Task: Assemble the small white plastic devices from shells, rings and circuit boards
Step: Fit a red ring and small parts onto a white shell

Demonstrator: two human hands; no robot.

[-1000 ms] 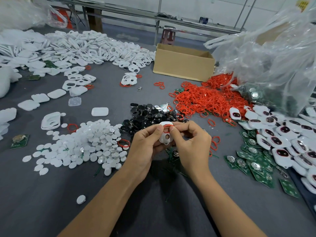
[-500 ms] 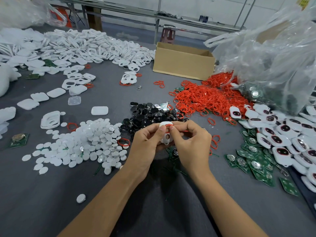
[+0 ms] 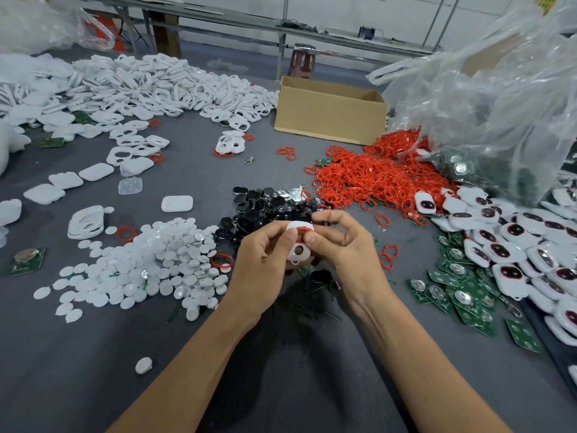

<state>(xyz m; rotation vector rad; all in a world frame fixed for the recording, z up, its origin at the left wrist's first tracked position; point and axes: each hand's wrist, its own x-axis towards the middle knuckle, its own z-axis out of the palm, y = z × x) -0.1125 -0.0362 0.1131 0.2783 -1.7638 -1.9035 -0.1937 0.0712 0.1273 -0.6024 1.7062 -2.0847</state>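
Note:
My left hand (image 3: 265, 260) grips a small white shell (image 3: 298, 250) from its left side, thumb on its face. My right hand (image 3: 340, 245) pinches a red ring (image 3: 304, 229) against the shell's upper part. The shell has a round hole low on its face. Loose red rings (image 3: 368, 179) lie heaped behind my hands. Green circuit boards (image 3: 459, 292) are spread to the right, with assembled white devices (image 3: 512, 245) beyond them. A pile of white shells (image 3: 150, 89) covers the far left of the grey table (image 3: 187, 354).
White round discs (image 3: 150, 264) are heaped left of my hands, black parts (image 3: 265, 210) just behind them. An open cardboard box (image 3: 331, 110) stands at the back. A clear plastic bag (image 3: 487, 114) of boards bulges at the right. Single shells lie scattered at the left.
My hands have stayed in place; the fingers of my right hand have shifted slightly on the red ring at the shell's top.

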